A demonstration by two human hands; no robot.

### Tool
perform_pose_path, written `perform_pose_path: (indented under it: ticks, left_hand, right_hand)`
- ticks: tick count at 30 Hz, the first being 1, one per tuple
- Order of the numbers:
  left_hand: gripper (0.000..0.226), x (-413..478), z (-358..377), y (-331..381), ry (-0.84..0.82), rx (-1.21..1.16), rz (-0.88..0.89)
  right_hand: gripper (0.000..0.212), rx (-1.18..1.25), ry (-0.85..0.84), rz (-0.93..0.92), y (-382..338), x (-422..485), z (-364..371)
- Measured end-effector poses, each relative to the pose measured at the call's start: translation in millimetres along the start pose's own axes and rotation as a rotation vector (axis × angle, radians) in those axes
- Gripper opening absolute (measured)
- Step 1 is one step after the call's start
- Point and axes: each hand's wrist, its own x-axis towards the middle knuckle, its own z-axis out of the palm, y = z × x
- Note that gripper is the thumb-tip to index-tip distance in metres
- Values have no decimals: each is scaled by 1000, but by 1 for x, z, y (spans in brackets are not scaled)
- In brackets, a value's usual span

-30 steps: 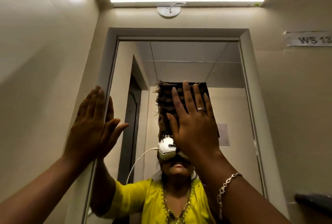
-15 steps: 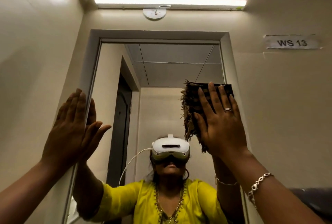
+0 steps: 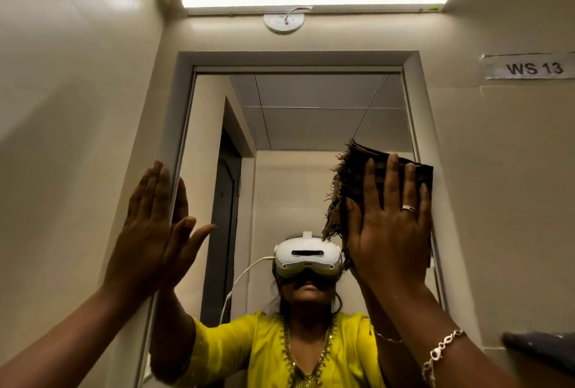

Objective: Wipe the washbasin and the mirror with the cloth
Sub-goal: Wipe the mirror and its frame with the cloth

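Observation:
A tall mirror [image 3: 311, 114] in a grey frame fills the wall ahead. My right hand [image 3: 389, 226] presses a dark brown striped cloth [image 3: 345, 188] with a frayed edge flat against the glass near the mirror's right edge. My left hand [image 3: 152, 226] lies flat, fingers together, on the mirror's left frame and holds nothing. The glass reflects a person in a yellow top with a white headset. The washbasin is out of view.
A lit tube light [image 3: 314, 0] runs above the mirror. A paper label reading WS 13 [image 3: 532, 67] is stuck on the wall at the upper right. A dark object [image 3: 541, 347] juts from the wall at the lower right. A cream wall [image 3: 62, 138] closes the left side.
My right hand has slid the cloth across the glass from the middle to the right edge. My left hand has stayed on the left frame.

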Motion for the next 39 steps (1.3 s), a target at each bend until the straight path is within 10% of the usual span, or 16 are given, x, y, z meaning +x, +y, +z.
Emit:
perform_pose_path:
  ticks: [25,39]
  left_hand:
    - [76,-8,-1,-3,88,-343,-18]
    - [79,-9,-5,-1,91,-283,-34]
  right_hand:
    - [61,117,-82,-157,-200,-19,23]
    - [62,243,-71,-296,-180,-32,18]
